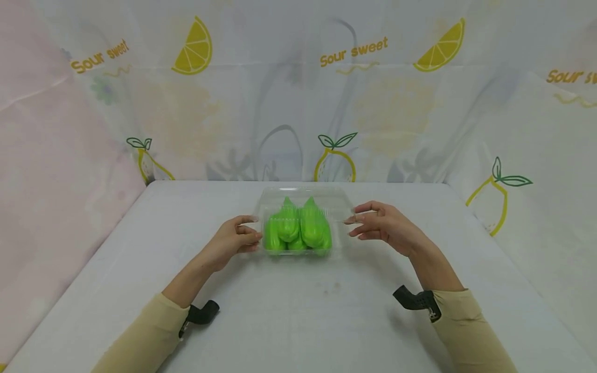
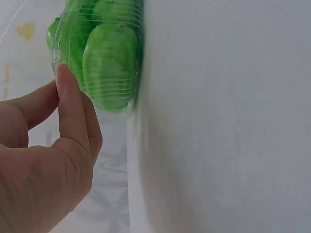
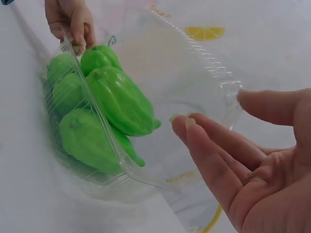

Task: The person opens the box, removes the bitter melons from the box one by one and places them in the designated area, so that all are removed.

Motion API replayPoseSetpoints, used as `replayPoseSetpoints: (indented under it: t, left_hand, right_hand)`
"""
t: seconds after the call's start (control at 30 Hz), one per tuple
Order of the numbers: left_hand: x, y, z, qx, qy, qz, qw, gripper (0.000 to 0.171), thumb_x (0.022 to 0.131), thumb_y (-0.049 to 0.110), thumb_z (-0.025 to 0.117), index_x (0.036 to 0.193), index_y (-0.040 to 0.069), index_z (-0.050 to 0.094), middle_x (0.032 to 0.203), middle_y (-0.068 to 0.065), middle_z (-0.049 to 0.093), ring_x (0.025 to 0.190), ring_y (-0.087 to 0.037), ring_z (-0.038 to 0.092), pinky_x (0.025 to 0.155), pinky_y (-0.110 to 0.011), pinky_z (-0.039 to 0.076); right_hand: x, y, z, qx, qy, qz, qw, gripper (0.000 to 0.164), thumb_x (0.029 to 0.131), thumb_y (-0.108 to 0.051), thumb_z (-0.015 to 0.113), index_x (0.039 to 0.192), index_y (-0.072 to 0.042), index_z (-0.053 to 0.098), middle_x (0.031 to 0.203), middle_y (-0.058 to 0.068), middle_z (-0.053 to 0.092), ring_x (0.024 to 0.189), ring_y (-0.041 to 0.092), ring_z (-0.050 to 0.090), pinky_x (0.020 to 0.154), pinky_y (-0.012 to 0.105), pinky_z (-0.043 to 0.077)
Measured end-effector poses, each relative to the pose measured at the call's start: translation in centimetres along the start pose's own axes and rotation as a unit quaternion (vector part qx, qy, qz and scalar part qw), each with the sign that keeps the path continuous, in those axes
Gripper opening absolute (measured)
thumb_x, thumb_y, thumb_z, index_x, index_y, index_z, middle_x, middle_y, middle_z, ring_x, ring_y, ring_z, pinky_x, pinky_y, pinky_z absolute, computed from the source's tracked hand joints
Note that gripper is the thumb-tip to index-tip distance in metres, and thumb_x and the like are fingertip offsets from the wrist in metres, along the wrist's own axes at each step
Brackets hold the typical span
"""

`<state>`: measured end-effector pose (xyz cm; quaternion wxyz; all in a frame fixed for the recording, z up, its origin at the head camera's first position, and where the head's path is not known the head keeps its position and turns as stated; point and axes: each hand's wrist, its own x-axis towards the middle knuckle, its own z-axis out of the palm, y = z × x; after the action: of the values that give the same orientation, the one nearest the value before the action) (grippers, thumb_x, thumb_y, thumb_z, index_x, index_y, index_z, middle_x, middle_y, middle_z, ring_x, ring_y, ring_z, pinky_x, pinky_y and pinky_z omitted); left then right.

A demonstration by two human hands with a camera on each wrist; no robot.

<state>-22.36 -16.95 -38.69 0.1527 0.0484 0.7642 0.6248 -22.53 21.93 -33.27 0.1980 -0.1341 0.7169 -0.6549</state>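
A clear plastic clamshell box (image 1: pixel 298 252) stands on the table with its lid (image 1: pixel 342 199) raised at the back. Several glossy green fruits (image 1: pixel 313 225), plump with a narrow pointed end, are piled in it; their exact kind is unclear. My left hand (image 1: pixel 235 235) is at the box's left side, and in the left wrist view its thumb and forefinger pinch the rim. At the right my right hand (image 1: pixel 380 225) has its fingers spread and slightly bent. In the right wrist view, its thumb tip is at the lid's ribbed edge, apart from the other fingertips.
A white cloth covers the table (image 1: pixel 298 321). Behind it hangs a curtain (image 1: pixel 261 93) printed with lemons, and more fabric hangs at both sides. Each sleeve cuff carries a black wrist camera, one at the left (image 1: pixel 202 313) and one at the right (image 1: pixel 415 299).
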Motion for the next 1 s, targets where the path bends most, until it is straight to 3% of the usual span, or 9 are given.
replayPoseSetpoints:
  t: [0.17, 0.33, 0.47, 0.77, 1.0]
  left_hand:
    - [-0.1, 0.1, -0.1, 0.006, -0.004, 0.000, 1.0000, 0.062, 0.097, 0.011, 0.065, 0.150, 0.002, 0.034, 0.100, -0.007, 0.063, 0.080, -0.010, 0.066, 0.078, -0.024, 0.060]
    - [-0.1, 0.1, -0.1, 0.004, -0.008, 0.002, 1.0000, 0.062, 0.097, 0.011, 0.064, 0.150, 0.001, 0.033, 0.099, -0.005, 0.062, 0.080, -0.010, 0.067, 0.078, -0.024, 0.060]
    - [0.0, 0.1, 0.0, 0.008, -0.006, 0.003, 0.9999, 0.062, 0.097, 0.011, 0.064, 0.150, 0.002, 0.033, 0.098, -0.005, 0.063, 0.081, -0.010, 0.067, 0.079, -0.025, 0.060]
    - [0.1, 0.0, 0.0, 0.005, -0.003, 0.002, 1.0000, 0.062, 0.097, 0.011, 0.065, 0.150, 0.002, 0.035, 0.098, -0.005, 0.063, 0.080, -0.010, 0.066, 0.078, -0.024, 0.060]
    - [0.2, 0.0, -0.1, 0.009, -0.004, 0.004, 0.9999, 0.062, 0.096, 0.011, 0.065, 0.150, 0.002, 0.035, 0.098, -0.005, 0.063, 0.080, -0.011, 0.066, 0.078, -0.024, 0.060]
  right_hand:
    - [0.1, -0.1, 0.3, 0.035, 0.017, -0.035, 0.999, 0.018, 0.104, -0.020, 0.053, 0.115, -0.005, 0.055, 0.113, 0.002, 0.074, 0.095, 0.020, 0.075, 0.083, 0.030, 0.061]
    - [0.2, -0.2, 0.7, 0.076, 0.032, -0.062, 0.995, 0.016, 0.106, -0.016, 0.047, 0.114, -0.006, 0.055, 0.113, 0.001, 0.074, 0.099, 0.021, 0.074, 0.084, 0.031, 0.061]
    - [0.4, -0.1, 1.0, 0.091, 0.061, -0.083, 0.990, 0.013, 0.104, -0.013, 0.051, 0.114, -0.005, 0.055, 0.111, 0.001, 0.075, 0.096, 0.020, 0.075, 0.083, 0.031, 0.061]
    - [1.0, 0.5, 1.6, 0.059, 0.107, -0.125, 0.985, 0.022, 0.102, -0.014, 0.055, 0.121, -0.005, 0.052, 0.112, -0.004, 0.074, 0.095, 0.018, 0.074, 0.084, 0.029, 0.061]
    - [1.5, 1.0, 2.2, 0.030, 0.158, -0.165, 0.973, 0.029, 0.099, -0.012, 0.062, 0.123, 0.002, 0.052, 0.102, -0.005, 0.076, 0.088, 0.013, 0.075, 0.080, 0.028, 0.061]
